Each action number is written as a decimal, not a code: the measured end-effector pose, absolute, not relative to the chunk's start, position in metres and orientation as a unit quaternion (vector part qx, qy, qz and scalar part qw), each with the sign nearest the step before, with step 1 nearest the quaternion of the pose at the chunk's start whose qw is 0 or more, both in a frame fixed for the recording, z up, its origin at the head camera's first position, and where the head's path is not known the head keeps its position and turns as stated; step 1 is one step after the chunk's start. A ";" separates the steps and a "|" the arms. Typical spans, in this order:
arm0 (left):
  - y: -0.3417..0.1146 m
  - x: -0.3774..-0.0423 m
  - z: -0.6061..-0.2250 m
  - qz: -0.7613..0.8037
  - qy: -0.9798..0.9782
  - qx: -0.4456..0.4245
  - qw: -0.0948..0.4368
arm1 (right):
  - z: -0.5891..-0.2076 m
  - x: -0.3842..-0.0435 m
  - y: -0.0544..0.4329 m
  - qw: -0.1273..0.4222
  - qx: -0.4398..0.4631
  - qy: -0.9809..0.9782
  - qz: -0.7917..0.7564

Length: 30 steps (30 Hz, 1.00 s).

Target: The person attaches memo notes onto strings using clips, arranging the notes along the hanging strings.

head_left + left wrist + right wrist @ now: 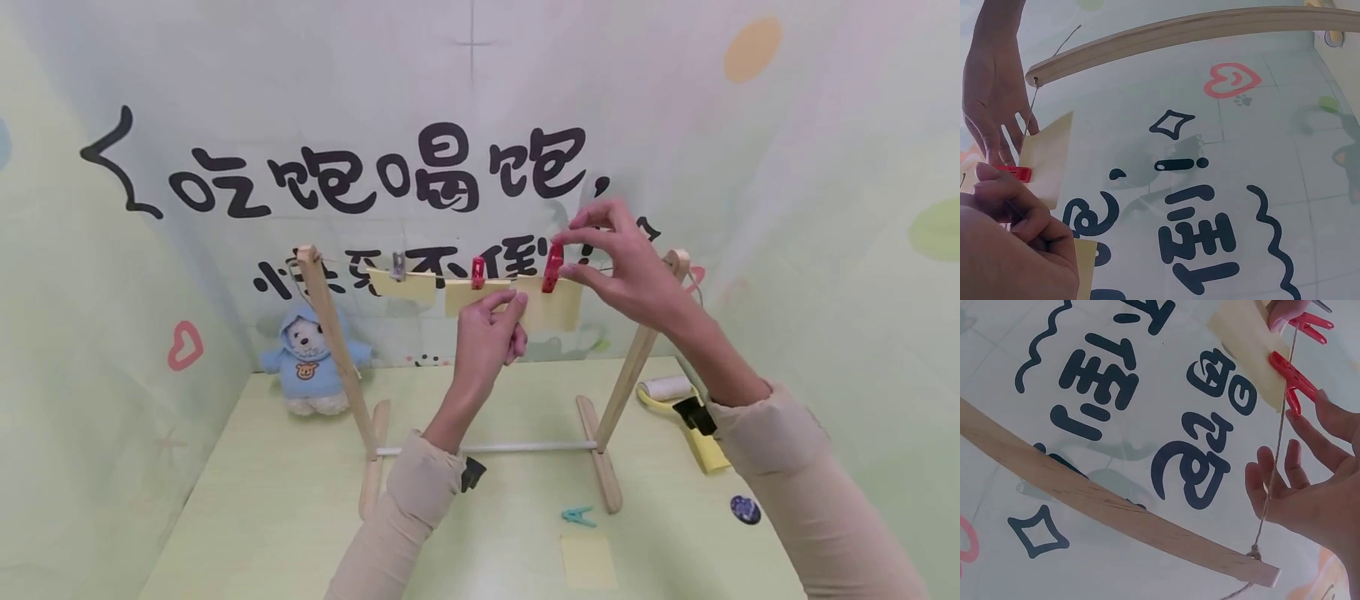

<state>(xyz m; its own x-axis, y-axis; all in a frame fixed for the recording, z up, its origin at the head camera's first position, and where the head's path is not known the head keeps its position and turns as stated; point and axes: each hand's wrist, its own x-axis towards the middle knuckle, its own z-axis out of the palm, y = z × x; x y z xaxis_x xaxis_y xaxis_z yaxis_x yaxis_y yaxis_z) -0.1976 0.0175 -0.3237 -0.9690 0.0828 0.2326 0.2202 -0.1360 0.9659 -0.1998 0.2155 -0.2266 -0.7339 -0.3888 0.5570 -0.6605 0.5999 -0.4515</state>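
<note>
A string runs between the two posts of a wooden rack [333, 350]. On it, my right hand [626, 267] pinches the handle ends of a red clothespin [553, 265] between thumb and index finger. This clothespin sits over the top edge of a yellow paper [551, 307]. My left hand [491, 333] pinches that paper near its left edge. Just left of it, another red clothespin [477, 272] holds a second yellow paper [459, 297], partly hidden by my left hand. Farther left, a grey clothespin [398, 266] holds a third one [412, 287].
On the table, a teal clothespin [578, 517] lies just above a loose yellow sheet [588, 561]. A plush toy in a blue hoodie [306, 367] sits behind the left post. At right are a yellow-handled roller [667, 387] and a dark round object [746, 509].
</note>
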 end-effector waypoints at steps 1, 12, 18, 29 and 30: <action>0.018 -0.198 -0.324 -0.744 -0.656 -0.115 0.045 | -0.228 -0.197 0.217 0.209 0.302 -0.870 0.329; 0.019 -0.199 -0.335 -0.743 -0.655 -0.128 0.042 | -0.276 -0.119 0.252 0.286 0.340 -0.832 0.333; 0.019 -0.202 -0.338 -0.726 -0.673 -0.136 0.020 | -0.320 -0.085 0.280 0.268 0.311 -0.848 0.335; 0.023 -0.199 -0.395 -0.633 -0.752 -0.153 -0.104 | -0.402 -0.050 0.322 0.222 0.249 -0.865 0.374; 0.026 -0.192 -0.412 -0.620 -0.760 -0.156 -0.118 | -0.408 -0.046 0.325 0.216 0.245 -0.866 0.378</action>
<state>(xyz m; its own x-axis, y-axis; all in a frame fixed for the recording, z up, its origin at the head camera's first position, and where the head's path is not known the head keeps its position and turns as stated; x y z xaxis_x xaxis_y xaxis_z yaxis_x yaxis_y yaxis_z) -0.1921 0.0258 -0.4124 -0.9237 0.3830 0.0136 0.0900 0.1823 0.9791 -0.0463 0.3247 -0.4082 -0.7865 -0.2612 0.5597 -0.5881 0.5934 -0.5495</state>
